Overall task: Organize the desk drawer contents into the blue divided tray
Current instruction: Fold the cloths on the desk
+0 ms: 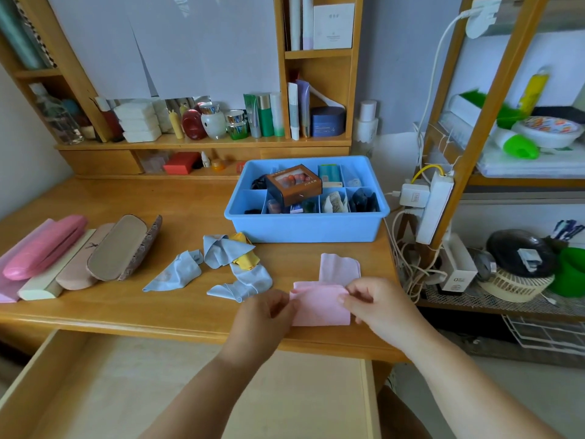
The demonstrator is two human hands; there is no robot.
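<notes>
A pink cloth (pixel 319 304) lies folded on the desk near its front edge. My left hand (pixel 266 315) pinches its left edge and my right hand (pixel 376 304) pinches its top right corner. A second pale pink cloth (pixel 340 267) lies flat just behind it. The blue divided tray (pixel 304 228) stands further back, its compartments holding small items and a brown box (pixel 294 183). Crumpled light blue cloths (pixel 221 264) and a yellow cloth (pixel 245 256) lie left of my hands.
Several glasses cases (pixel 76 251) lie in a row at the desk's left. The open drawer (pixel 79 391) sits below the desk front. Bottles and jars fill the shelf (pixel 202 142) behind. A power strip (pixel 433 207) with cables hangs at the right, beside a cluttered rack.
</notes>
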